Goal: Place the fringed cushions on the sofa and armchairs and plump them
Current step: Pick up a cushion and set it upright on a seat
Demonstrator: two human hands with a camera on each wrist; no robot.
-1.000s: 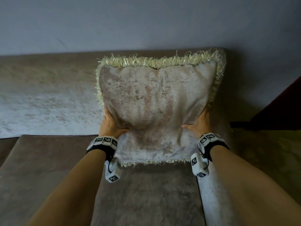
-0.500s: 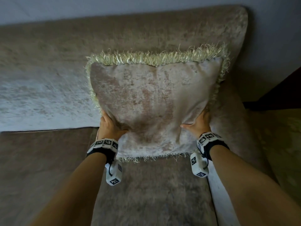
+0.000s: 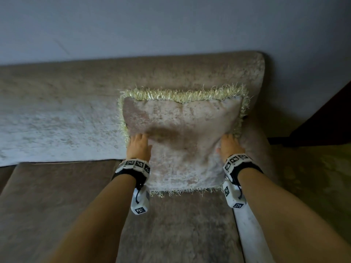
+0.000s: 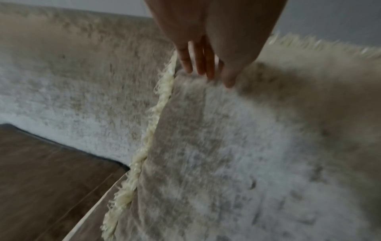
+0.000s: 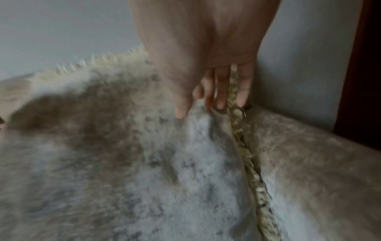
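Observation:
A beige velvet cushion (image 3: pixel 182 145) with a pale yellow fringe (image 3: pixel 176 95) stands on the sofa seat (image 3: pixel 171 224). It leans on the backrest (image 3: pixel 76 111) at the sofa's right end, beside the armrest (image 3: pixel 254 149). My left hand (image 3: pixel 138 145) lies flat on the cushion's left edge, fingers straight; the left wrist view shows my left hand (image 4: pixel 206 71) with its tips beside the side fringe (image 4: pixel 152 122). My right hand (image 3: pixel 228 147) presses the right edge. In the right wrist view my right hand (image 5: pixel 210 104) has straight fingers either side of the fringe (image 5: pixel 247 154).
A grey wall (image 3: pixel 171 25) rises behind the sofa. To the right of the armrest are dark furniture (image 3: pixel 322 118) and a greenish patterned floor (image 3: pixel 313 177). The long seat (image 3: pixel 57 205) stretches off to the left.
The cushion has come down to rest against the backrest in the corner. Both hands have slid up its sides and flattened out from gripping it.

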